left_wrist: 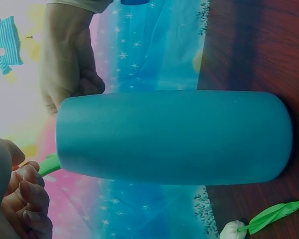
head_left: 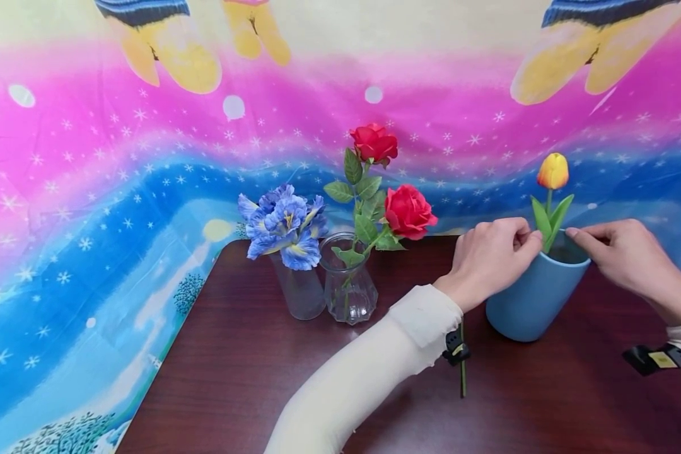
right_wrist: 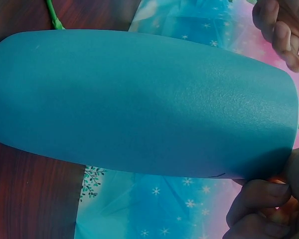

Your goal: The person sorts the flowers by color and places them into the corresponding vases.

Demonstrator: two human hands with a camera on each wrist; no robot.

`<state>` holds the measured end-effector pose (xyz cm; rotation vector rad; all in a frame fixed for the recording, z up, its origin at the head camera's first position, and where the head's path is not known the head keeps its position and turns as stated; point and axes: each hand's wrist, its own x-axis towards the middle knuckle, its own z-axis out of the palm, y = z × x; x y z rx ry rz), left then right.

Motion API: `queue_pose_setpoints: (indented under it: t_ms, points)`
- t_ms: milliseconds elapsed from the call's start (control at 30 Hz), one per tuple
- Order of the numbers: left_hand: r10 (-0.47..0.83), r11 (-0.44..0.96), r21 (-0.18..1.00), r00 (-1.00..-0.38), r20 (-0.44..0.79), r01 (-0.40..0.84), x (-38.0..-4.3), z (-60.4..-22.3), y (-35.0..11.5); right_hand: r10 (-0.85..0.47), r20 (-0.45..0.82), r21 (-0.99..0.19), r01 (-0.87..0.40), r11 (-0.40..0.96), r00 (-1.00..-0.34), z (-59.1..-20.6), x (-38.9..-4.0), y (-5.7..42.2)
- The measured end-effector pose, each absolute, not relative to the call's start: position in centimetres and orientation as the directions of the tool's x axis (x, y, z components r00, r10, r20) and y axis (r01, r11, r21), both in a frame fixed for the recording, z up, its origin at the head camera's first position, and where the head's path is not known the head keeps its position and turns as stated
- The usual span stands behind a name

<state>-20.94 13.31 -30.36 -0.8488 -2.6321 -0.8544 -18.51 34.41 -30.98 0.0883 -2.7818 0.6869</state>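
A blue vase stands on the table at the right, its mouth turned up toward the head camera. In it is a yellow and orange tulip with green leaves, its head above the rim. My left hand pinches the tulip by its leaves, close over the left side of the rim. With thumb and fingers, my right hand grips the vase's rim on the other side. The lower stem is hidden inside the vase.
Left of the vase, a frosted vase holds a blue flower. Beside it, a clear glass vase holds red roses. A white flower lies on the table, mostly behind my left forearm in the head view. A printed cloth hangs behind.
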Motion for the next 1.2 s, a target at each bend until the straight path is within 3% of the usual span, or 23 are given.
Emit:
queue_pose_setpoints:
  t_ms: [667, 1200]
  points:
    - [0.420, 0.615, 0.557, -0.829, 0.368, 0.559, -20.1, -31.1, 10.8, 0.022, 0.257, -0.442, -0.097, 0.892, -0.966, -31.0, -18.3, 34.4]
    - [0.448, 0.698, 0.450, -0.829, 0.334, 0.558, -20.9, -35.1, 9.9, 0.000, 0.265, -0.447, -0.124, 0.886, -0.964, -30.9, -18.4, 34.3]
